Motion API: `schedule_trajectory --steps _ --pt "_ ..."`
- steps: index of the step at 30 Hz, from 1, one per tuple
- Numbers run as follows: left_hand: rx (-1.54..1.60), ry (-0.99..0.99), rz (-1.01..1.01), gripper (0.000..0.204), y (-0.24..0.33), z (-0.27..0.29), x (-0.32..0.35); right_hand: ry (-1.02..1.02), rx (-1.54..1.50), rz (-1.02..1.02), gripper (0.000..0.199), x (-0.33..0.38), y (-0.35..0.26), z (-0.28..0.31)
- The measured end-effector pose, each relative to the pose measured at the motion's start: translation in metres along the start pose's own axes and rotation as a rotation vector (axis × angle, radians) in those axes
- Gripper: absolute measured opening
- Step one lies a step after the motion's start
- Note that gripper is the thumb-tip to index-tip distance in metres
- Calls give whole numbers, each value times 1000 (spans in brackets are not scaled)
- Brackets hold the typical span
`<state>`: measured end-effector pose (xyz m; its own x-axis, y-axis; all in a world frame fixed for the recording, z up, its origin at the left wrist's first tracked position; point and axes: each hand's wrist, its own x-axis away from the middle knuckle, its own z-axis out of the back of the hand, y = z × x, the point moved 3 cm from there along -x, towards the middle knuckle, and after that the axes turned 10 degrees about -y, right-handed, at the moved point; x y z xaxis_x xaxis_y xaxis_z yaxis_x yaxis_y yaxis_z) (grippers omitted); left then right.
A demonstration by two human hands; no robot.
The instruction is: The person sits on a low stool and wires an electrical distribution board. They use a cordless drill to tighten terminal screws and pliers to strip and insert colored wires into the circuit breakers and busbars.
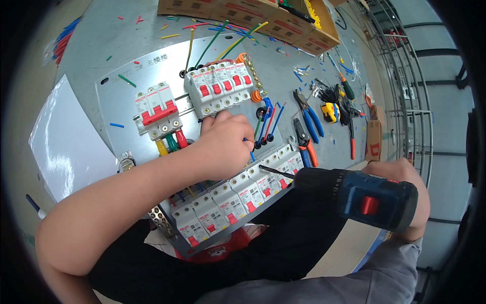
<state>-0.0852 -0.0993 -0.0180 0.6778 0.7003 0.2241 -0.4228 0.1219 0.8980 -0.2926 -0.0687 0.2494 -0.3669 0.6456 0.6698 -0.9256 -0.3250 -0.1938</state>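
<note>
My left hand (223, 144) rests on a grey mounting panel (121, 99), fingers curled around thin blue wires (267, 121) between two rows of breakers. My right hand (410, 202) grips a blue and black cordless drill (364, 195). The drill's bit (276, 172) points left at the lower row of white circuit breakers with red switches (238, 197). An upper row of white breakers (220, 86) sits just beyond my left hand. A wider breaker with a red bar (157, 109) stands to the left, with yellow, green and red cables below it.
Blue-handled pliers (309, 114), red-handled cutters (306, 144), a yellow tape measure (330, 111) and screwdrivers (344, 83) lie to the right. Cardboard boxes (263, 17) line the far edge. A white sheet (66, 137) lies at left. Wire offcuts are scattered around. A wire rack (405, 76) stands at right.
</note>
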Motion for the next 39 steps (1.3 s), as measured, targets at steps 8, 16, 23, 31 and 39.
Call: schedule_trajectory --steps 8,16,23,31,39 --pt "-31 -7 46 16 -1 2 5 -50 284 72 29 -22 -25 21" --pt "-85 -56 90 23 -4 5 1 -52 279 104 31 -21 -29 28" --pt "-346 -119 194 28 28 16 17 63 394 315 46 30 -23 68" --pt "-282 106 245 29 51 65 50 1105 -757 165 38 80 144 -16" --pt "-106 59 247 35 39 23 31 1626 -1279 0 39 14 317 -173"
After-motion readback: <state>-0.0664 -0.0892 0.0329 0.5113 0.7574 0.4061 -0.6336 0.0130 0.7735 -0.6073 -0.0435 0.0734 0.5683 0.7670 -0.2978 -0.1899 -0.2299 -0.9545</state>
